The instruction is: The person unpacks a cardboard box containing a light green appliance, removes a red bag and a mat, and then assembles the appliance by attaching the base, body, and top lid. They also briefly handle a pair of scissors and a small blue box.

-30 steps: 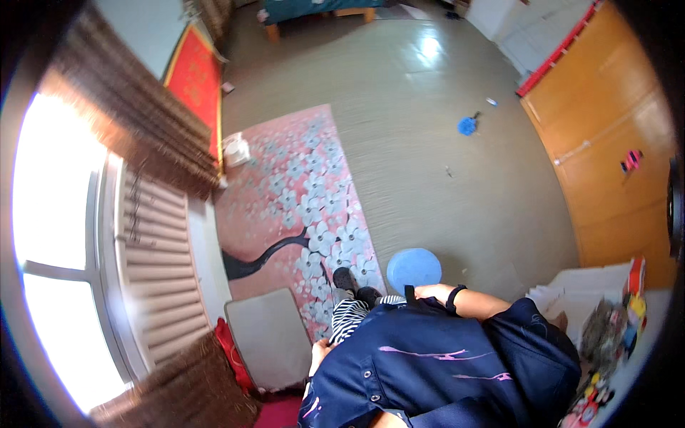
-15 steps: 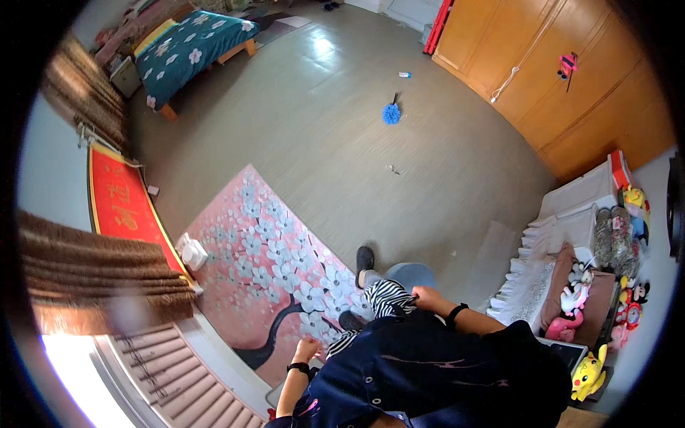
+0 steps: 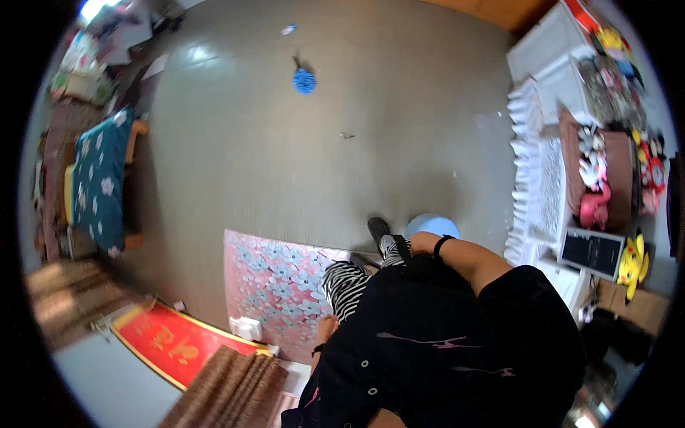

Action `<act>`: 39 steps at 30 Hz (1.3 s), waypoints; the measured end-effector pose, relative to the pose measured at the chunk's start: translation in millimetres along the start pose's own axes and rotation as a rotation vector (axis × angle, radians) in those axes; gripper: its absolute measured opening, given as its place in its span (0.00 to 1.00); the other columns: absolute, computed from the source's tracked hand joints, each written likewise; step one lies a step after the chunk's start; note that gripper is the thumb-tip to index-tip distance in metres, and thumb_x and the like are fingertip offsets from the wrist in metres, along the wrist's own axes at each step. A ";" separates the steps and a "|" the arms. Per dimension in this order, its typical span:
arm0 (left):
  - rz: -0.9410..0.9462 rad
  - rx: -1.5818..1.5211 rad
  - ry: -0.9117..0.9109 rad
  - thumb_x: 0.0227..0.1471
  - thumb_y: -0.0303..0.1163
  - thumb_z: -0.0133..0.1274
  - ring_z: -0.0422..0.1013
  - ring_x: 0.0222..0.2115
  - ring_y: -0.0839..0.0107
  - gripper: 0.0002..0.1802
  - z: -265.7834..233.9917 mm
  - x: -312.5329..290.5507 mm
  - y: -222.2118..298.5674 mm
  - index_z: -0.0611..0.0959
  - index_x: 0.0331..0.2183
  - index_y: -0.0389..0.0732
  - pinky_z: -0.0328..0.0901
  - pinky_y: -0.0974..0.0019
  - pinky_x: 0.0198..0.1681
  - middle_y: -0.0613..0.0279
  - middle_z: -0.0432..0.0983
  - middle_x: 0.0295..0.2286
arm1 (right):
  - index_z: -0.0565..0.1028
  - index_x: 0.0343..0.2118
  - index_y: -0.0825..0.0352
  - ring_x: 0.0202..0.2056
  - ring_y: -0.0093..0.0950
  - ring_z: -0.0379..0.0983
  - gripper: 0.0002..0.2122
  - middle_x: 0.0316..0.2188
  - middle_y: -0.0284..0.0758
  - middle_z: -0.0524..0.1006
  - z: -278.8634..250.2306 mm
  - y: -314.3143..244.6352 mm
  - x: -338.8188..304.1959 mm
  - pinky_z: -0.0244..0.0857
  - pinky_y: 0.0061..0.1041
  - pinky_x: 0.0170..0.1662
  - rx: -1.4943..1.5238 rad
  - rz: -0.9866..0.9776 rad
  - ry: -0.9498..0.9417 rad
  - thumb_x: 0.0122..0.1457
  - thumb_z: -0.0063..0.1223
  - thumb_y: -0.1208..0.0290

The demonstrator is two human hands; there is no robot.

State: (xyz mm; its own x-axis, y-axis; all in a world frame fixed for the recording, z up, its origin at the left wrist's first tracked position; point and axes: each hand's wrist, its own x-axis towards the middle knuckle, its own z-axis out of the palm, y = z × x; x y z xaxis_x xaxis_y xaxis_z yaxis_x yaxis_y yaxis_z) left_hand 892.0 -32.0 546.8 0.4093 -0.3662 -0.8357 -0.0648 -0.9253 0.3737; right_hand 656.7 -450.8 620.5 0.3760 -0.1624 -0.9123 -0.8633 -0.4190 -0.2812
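Note:
My right hand [image 3: 426, 243] is closed at my right hip, beside a dark strip of cloth [image 3: 403, 251] over my black-and-white striped trousers [image 3: 346, 289]. What its fingers hold is not clear. Just beyond that hand is a light-blue round thing [image 3: 433, 226] on the floor. My left hand [image 3: 327, 329] hangs low by my left thigh, half behind my dark shirt [image 3: 428, 342]; its fingers are too hidden to read. One dark shoe [image 3: 379, 228] shows ahead of me.
A pink flowered mat [image 3: 285, 285] lies at front left, with a white box-like thing [image 3: 246, 328] on it. Farther off on the floor is a blue fluffy duster [image 3: 304, 80]. A bed [image 3: 103, 185] stands left; a frilled white cover [image 3: 524, 157] and plush toys [image 3: 594, 167] line the right.
My view has swung to the right and tipped down. The bed has shifted to the left edge and the wardrobe is mostly out of view. My left hand is now more hidden by the shirt.

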 end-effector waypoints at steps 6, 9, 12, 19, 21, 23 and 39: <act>-0.010 0.011 0.079 0.41 0.28 0.49 0.67 0.11 0.69 0.08 -138.3 51.2 120.6 0.75 0.16 0.35 0.61 0.65 0.13 0.60 0.69 0.12 | 0.77 0.31 0.71 0.35 0.46 0.73 0.13 0.33 0.49 0.76 13.8 -3.8 44.8 0.67 0.41 0.37 0.223 0.011 0.196 0.48 0.51 0.66; 0.700 0.613 0.001 0.41 0.27 0.48 0.67 0.10 0.68 0.09 -201.3 162.4 80.7 0.74 0.14 0.36 0.61 0.64 0.12 0.59 0.69 0.11 | 0.74 0.32 0.71 0.35 0.47 0.72 0.12 0.31 0.49 0.76 -26.1 -32.5 54.6 0.66 0.42 0.37 0.391 0.086 0.478 0.50 0.48 0.68; -0.082 -0.212 -0.086 0.46 0.28 0.46 0.68 0.11 0.64 0.06 -235.6 212.3 181.6 0.73 0.21 0.38 0.62 0.65 0.10 0.57 0.69 0.14 | 0.72 0.31 0.69 0.32 0.47 0.70 0.09 0.28 0.47 0.75 -55.5 -49.5 75.8 0.64 0.42 0.35 0.745 0.309 0.824 0.53 0.46 0.68; 0.062 0.018 -0.066 0.47 0.29 0.48 0.72 0.19 0.68 0.08 -311.3 267.4 356.3 0.73 0.32 0.37 0.67 0.68 0.18 0.58 0.73 0.24 | 0.74 0.31 0.68 0.33 0.44 0.72 0.12 0.28 0.45 0.76 -111.4 -64.6 95.7 0.64 0.39 0.35 0.832 0.230 0.720 0.53 0.48 0.63; 0.067 0.044 -0.078 0.47 0.29 0.48 0.72 0.20 0.68 0.08 -312.1 278.7 384.1 0.73 0.32 0.37 0.68 0.68 0.20 0.58 0.74 0.25 | 0.75 0.30 0.66 0.34 0.43 0.72 0.11 0.29 0.44 0.76 -121.5 -56.9 110.8 0.65 0.38 0.37 0.869 0.235 0.739 0.52 0.49 0.62; 0.029 -0.058 -0.131 0.47 0.29 0.49 0.72 0.21 0.68 0.09 -298.2 287.6 413.2 0.73 0.33 0.37 0.68 0.68 0.20 0.58 0.74 0.25 | 0.76 0.29 0.65 0.34 0.42 0.73 0.10 0.29 0.44 0.77 -114.1 -27.8 155.8 0.65 0.38 0.37 0.837 0.244 0.771 0.51 0.50 0.63; 0.474 0.710 0.012 0.50 0.33 0.52 0.62 0.45 0.47 0.24 -264.6 422.5 533.2 0.67 0.46 0.29 0.58 0.55 0.49 0.40 0.63 0.45 | 0.74 0.30 0.67 0.36 0.45 0.72 0.07 0.29 0.46 0.76 -300.7 46.7 491.1 0.64 0.41 0.40 0.874 0.244 0.742 0.50 0.49 0.70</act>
State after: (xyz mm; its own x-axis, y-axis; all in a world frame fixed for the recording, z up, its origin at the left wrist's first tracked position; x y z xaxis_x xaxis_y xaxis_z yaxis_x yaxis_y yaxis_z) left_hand 1271.2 -654.0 499.5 0.2042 -0.7330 -0.6489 -0.7854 -0.5183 0.3384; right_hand 902.2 -818.7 248.9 0.0229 -0.7562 -0.6539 -0.7686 0.4049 -0.4952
